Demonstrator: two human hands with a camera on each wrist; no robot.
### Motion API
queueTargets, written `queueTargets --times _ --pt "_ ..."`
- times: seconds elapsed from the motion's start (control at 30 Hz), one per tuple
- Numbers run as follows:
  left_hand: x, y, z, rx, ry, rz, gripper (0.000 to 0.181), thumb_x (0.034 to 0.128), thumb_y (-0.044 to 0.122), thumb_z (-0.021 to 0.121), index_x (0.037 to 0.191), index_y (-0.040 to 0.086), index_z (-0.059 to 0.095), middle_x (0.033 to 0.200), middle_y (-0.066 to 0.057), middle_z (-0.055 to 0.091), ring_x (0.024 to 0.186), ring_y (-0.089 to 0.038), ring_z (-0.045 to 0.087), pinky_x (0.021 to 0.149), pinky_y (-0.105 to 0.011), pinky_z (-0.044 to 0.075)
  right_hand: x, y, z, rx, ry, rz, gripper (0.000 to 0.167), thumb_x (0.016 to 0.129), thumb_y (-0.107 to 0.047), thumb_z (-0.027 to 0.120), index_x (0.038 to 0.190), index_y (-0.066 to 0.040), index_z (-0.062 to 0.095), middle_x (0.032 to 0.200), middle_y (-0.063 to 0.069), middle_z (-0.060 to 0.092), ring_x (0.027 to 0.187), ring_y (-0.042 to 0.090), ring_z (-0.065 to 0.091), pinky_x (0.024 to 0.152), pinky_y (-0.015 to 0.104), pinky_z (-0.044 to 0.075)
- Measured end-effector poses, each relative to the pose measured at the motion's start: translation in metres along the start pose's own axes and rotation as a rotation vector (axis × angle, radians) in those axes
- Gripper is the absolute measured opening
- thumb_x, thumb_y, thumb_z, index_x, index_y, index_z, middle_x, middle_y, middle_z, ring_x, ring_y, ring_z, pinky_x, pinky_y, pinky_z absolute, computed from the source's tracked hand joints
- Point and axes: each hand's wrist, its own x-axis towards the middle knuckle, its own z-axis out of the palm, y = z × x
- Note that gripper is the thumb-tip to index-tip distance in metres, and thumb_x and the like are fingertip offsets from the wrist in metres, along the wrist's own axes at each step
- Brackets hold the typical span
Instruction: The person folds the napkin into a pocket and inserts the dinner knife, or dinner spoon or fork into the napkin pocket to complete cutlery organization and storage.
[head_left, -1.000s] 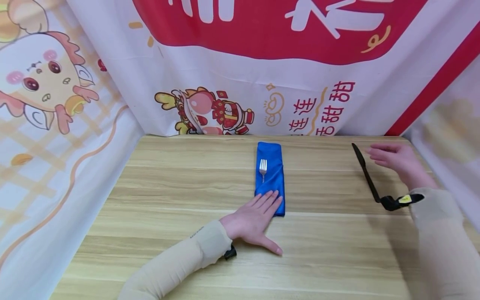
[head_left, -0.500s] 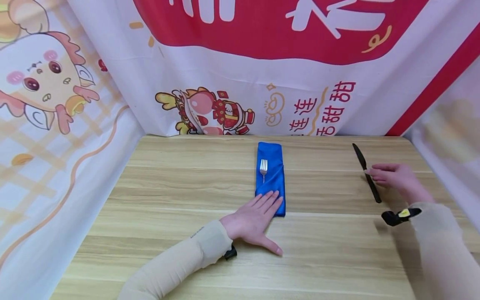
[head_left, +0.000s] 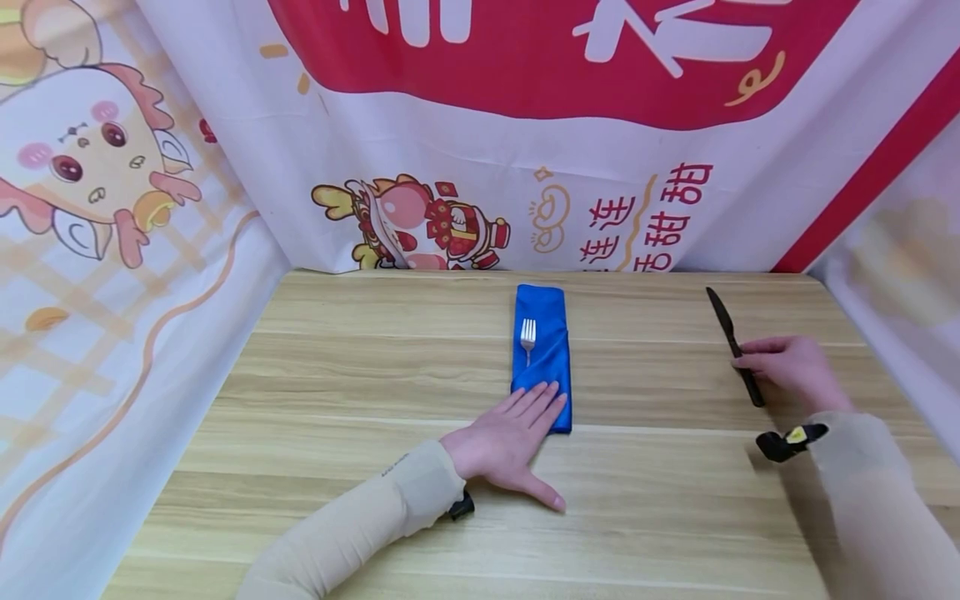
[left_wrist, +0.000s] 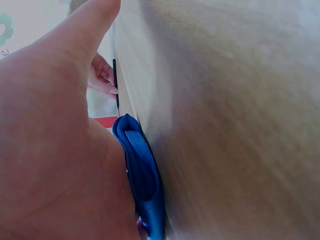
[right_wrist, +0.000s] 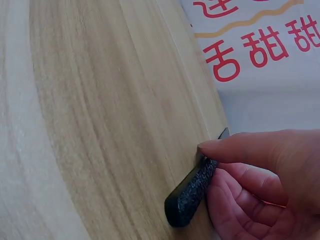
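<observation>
A blue cloth napkin (head_left: 551,358), folded into a long strip, lies on the wooden table. The tines of a silver fork (head_left: 528,332) stick out of its fold; the handle is hidden inside. My left hand (head_left: 512,437) rests flat on the near end of the napkin, fingers straight and thumb spread out onto the wood. Over on the right, my right hand (head_left: 795,367) pinches a black table knife (head_left: 722,312) at the handle between thumb and fingers. In the right wrist view the knife's textured handle (right_wrist: 187,200) points toward me, at or very near the tabletop.
The wooden table (head_left: 360,358) runs back to a white printed cloth (head_left: 480,142) hung along its far edge. More patterned cloth (head_left: 150,333) closes off the left side, and pale cloth (head_left: 900,242) stands on the right.
My right hand has come down and toward me from beside the knife's blade, and its thumb and fingers have closed on the handle. The left hand, napkin and fork have stayed put.
</observation>
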Motion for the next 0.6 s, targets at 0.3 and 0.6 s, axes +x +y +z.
queueTargets --times 0.3,0.6 --pt "0.0023 0.0 0.0022 0.0 -0.021 -0.008 0.131 0.076 0.091 0.052 0.163 0.01 -0.003 0.169 -0.009 -0.008 0.153 -0.022 -0.009 0.121 -0.038 -0.001 0.0004 -0.0001 0.0008 -0.007 0.021 -0.002 0.057 0.092 -0.033 0.077 0.126 0.011 0.064 0.088 0.003 0.076 0.073 0.003 0.065 0.065 0.017 0.048" --pt "0.0009 0.0008 -0.0002 -0.014 -0.016 -0.009 0.13 0.0762 0.09 0.054 0.163 0.01 -0.001 0.169 -0.009 -0.006 0.154 -0.023 -0.007 0.122 -0.039 0.0 -0.0014 -0.0027 -0.0021 0.026 0.03 -0.005 0.053 0.093 -0.031 0.075 0.124 0.01 0.066 0.09 -0.003 0.074 0.074 0.002 0.062 0.064 0.021 0.05"
